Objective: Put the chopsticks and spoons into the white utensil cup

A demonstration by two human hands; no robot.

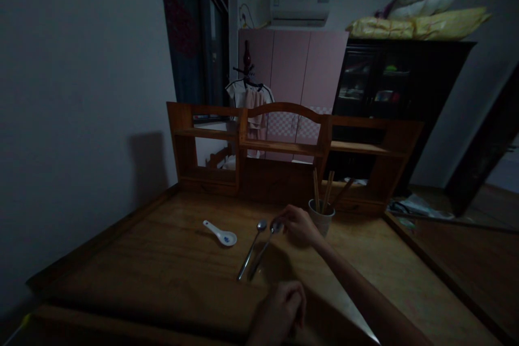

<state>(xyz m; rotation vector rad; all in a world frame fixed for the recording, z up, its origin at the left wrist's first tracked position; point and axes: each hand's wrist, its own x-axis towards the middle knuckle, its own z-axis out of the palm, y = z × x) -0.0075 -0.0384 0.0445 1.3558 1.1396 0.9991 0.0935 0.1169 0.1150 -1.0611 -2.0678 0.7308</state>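
Observation:
My right hand [299, 225] reaches across the wooden desk [170, 259], and its fingertips pinch the bowl end of a metal spoon [263, 251] whose handle slants back toward me. A second metal spoon [251, 248] lies flat just left of it. Farther left lies a white ceramic spoon [221, 233] with a blue mark. Right behind my right hand stands a white cup [321, 218] holding several wooden chopsticks [322, 190]. My left hand [279, 313] rests near the desk's front edge with its fingers curled in, and nothing shows in it.
A wooden shelf unit [284, 146] stands along the back of the desk. The desk has a raised rim [101, 240] at its left and right sides. A dark glass cabinet [385, 81] and pink wardrobe [295, 65] stand behind. The room is dim.

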